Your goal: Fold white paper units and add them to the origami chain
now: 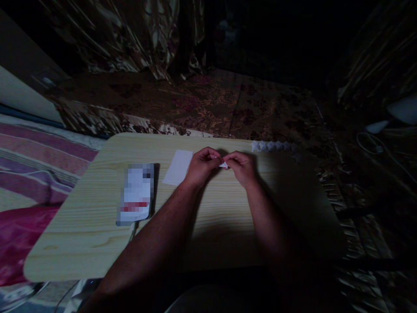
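Observation:
Over the middle of the wooden table [224,243], my left hand [203,164] and my right hand [241,166] meet fingertip to fingertip. Between them they pinch a small folded piece of white paper [224,164], mostly covered by the fingers. A few flat white paper strips [177,167] lie just left of my left hand. Beyond my right hand, several small white folded paper stars [272,146] stand in a row along the table's far edge, with one more slightly nearer.
A phone [135,195] with a blurred screen and a cable lies on the table's left part. Patterned cloth [202,100] covers a seat behind the table. Striped bedding [39,156] and a pink cloth [26,243] are at the left.

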`<action>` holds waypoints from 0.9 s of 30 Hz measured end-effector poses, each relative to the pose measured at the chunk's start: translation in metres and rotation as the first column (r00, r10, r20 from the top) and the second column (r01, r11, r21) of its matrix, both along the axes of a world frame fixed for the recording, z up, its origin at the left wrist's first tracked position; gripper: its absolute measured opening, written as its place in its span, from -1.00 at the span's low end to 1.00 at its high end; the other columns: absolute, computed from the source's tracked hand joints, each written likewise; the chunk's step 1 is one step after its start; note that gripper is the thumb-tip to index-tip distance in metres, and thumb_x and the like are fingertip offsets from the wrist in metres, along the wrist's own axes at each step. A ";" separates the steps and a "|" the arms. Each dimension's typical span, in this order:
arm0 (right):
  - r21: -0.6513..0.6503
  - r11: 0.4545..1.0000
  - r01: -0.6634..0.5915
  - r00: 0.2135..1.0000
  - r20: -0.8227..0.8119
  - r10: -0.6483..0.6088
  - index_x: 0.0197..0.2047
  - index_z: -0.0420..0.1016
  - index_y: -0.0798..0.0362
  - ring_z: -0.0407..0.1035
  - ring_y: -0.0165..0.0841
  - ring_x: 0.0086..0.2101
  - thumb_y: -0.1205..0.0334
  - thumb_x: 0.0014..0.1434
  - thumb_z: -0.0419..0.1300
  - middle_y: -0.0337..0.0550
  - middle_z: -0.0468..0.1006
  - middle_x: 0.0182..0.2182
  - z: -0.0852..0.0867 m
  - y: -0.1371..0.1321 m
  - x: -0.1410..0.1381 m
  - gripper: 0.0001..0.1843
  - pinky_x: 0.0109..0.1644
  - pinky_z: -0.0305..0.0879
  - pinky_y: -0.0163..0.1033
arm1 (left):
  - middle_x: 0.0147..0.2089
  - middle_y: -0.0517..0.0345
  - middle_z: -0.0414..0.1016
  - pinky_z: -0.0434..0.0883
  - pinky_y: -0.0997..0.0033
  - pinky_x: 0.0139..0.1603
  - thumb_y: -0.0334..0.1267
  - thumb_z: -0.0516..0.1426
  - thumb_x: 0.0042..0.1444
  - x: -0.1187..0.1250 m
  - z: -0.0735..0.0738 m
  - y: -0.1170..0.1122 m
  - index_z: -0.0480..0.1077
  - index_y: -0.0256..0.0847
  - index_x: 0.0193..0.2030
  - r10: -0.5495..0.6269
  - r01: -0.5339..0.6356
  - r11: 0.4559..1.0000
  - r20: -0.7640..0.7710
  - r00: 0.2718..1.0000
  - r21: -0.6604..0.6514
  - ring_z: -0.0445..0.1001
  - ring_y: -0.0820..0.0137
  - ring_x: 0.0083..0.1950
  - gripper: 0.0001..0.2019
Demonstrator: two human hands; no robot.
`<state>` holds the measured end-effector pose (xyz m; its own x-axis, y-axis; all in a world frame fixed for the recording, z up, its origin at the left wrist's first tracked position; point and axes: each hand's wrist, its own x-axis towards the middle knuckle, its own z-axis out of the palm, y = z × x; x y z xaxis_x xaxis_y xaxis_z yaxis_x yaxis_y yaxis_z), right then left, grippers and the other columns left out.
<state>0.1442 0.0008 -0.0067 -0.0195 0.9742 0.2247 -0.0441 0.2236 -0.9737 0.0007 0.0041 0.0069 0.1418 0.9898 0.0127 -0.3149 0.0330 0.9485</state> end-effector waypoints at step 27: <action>-0.144 0.989 0.033 0.997 -0.060 -0.042 -0.23 0.48 0.06 0.40 -0.41 -0.45 0.16 -0.05 0.23 -0.23 0.51 -0.45 0.004 0.002 0.000 -0.73 -0.43 0.34 -0.33 | -0.43 0.28 0.37 0.26 0.53 -0.42 -0.42 0.24 -0.17 0.002 0.002 -0.001 0.36 -0.20 -0.23 0.145 -0.130 0.978 -0.084 0.986 0.163 0.32 0.54 -0.46 -0.70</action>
